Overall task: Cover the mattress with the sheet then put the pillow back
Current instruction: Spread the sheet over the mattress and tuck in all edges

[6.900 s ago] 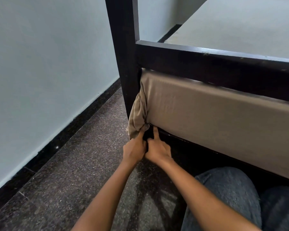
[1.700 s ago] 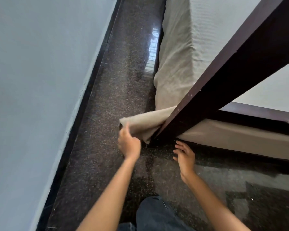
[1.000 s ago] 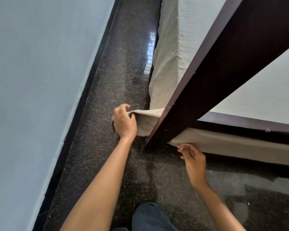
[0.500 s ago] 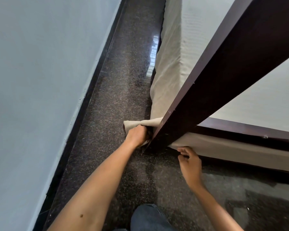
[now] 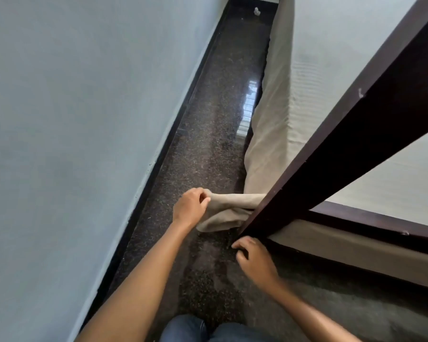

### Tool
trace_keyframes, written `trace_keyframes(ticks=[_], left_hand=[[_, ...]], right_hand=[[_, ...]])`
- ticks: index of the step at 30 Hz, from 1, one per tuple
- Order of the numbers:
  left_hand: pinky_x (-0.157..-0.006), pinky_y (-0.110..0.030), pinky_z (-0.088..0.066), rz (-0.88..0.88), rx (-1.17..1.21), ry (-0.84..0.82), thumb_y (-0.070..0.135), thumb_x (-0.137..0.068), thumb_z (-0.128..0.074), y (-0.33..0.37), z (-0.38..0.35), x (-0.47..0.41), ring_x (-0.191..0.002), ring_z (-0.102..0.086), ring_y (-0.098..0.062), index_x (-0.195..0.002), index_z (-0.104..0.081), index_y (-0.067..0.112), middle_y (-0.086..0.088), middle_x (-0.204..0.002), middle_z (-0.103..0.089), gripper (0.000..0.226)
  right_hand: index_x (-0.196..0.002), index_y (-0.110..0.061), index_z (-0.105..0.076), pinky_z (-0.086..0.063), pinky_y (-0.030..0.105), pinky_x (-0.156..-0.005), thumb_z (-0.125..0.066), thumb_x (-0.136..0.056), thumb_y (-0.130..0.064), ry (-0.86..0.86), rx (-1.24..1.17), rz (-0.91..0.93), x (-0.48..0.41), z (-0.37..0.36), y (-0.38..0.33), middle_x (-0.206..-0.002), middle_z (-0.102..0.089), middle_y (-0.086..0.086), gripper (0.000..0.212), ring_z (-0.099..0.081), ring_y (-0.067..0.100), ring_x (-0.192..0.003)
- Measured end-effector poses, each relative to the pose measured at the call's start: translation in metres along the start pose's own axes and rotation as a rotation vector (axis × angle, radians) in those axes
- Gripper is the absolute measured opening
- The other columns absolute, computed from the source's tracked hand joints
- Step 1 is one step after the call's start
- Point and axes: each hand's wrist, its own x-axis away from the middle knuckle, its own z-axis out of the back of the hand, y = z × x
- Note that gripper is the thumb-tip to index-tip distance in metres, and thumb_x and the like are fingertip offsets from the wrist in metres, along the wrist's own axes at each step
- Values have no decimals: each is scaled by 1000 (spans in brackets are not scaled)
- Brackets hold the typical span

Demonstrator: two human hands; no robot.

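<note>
Step in hand: tucking the loose sheet corner at the bed's foot corner, wall side.

- The sheet (image 5: 269, 144) is drawn over the top and down both visible sides of the mattress, which is hidden beneath it.
- One flap (image 5: 230, 211) sticks out sideways past the dark bedpost (image 5: 331, 144), just above the floor (image 5: 208, 119).
- Left hand (image 5: 189, 208): grip clamped on the flap's end, thumb and fingers pinching the cloth.
- Right hand (image 5: 255, 260): low at the post's foot, fingers loosely curled, grip on nothing that shows.
- The pillow is not in view.

Judgement: the covering looks nearly done, with this corner outstanding. The next move likely calls for folding the flap flat and pushing it under the mattress behind the post, while the right hand makes room at the corner. The gap there looks tight, so bunched cloth may spring out.
</note>
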Motion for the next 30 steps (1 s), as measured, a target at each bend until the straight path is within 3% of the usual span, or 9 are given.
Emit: trace_keyframes(ticks=[3, 5, 7, 10, 12, 17, 21, 25, 30], left_hand=[[-85, -36, -48, -38, -45, -195, 25, -91, -55, -27, 27, 12, -100, -61, -21, -97, -67, 21, 0, -104, -68, 14], [-95, -36, -44, -40, -143, -276, 26, -93, -53, -45, 43, 17, -105, -60, -17, -103, -67, 26, 4, -111, -68, 17], [-99, -36, -38, -60, -234, -278, 27, -95, -49, -58, 59, 15, -110, -59, -15, -106, -66, 28, 7, -114, -67, 20], [-96, -35, -35, -146, -278, -255, 24, -95, -45, -60, 74, 2, -113, -57, -15, -108, -65, 29, 6, -116, -66, 24], [-96, -35, -34, -182, -262, -302, 23, -95, -44, -48, 72, -4, -113, -56, -17, -108, -65, 28, 5, -117, -65, 25], [-96, -38, -33, -241, -229, -331, 23, -92, -46, -12, 55, -24, -113, -56, -18, -108, -66, 28, 5, -115, -66, 26], [-100, -43, -33, -252, -306, -316, 26, -91, -48, 6, 54, -45, -118, -51, -22, -114, -62, 30, 6, -121, -62, 28], [-99, -43, -31, -248, -405, -193, 24, -93, -43, 20, 52, -71, -118, -49, -24, -117, -59, 26, 1, -122, -60, 29], [-100, -45, -30, -140, -606, -247, 26, -98, -36, 26, 68, -83, -118, -47, -26, -112, -58, 23, -2, -121, -59, 27]], right_hand=[[-77, -15, -65, -44, 33, -70, -49, -72, -14, 139, 149, 193, -33, -20, -33, -78, -63, 0, 17, -60, 23, -77], [-69, -20, -62, -37, 33, -69, -45, -71, -22, 246, 311, 260, -57, -27, -51, -69, -60, -4, 17, -60, 21, -69], [-61, -21, -58, -31, 33, -66, -43, -69, -26, 319, 421, 266, -78, -25, -64, -62, -58, -5, 18, -59, 21, -63], [-57, -21, -52, -39, 37, -62, -38, -69, -26, 359, 456, 203, -98, -21, -66, -59, -58, -2, 20, -59, 24, -59], [-59, -20, -52, -44, 37, -64, -34, -70, -26, 370, 425, 145, -101, -24, -61, -62, -60, 0, 21, -61, 25, -64], [-67, -16, -61, -40, 38, -71, -31, -75, -31, 345, 364, 45, -102, -27, -56, -71, -65, 4, 34, -63, 27, -74], [-84, -14, -68, -36, 43, -84, -45, -79, -29, 368, 379, -59, -116, -19, -68, -90, -66, 6, 27, -60, 31, -89], [-101, -15, -62, -25, 49, -102, -50, -89, -26, 317, 379, -194, -142, -15, -97, -107, -61, 7, 21, -52, 31, -105], [-118, -19, -49, -28, 51, -102, -37, -97, -27, 250, 360, -366, -156, -13, -145, -122, -50, 7, 25, -46, 30, -113]])
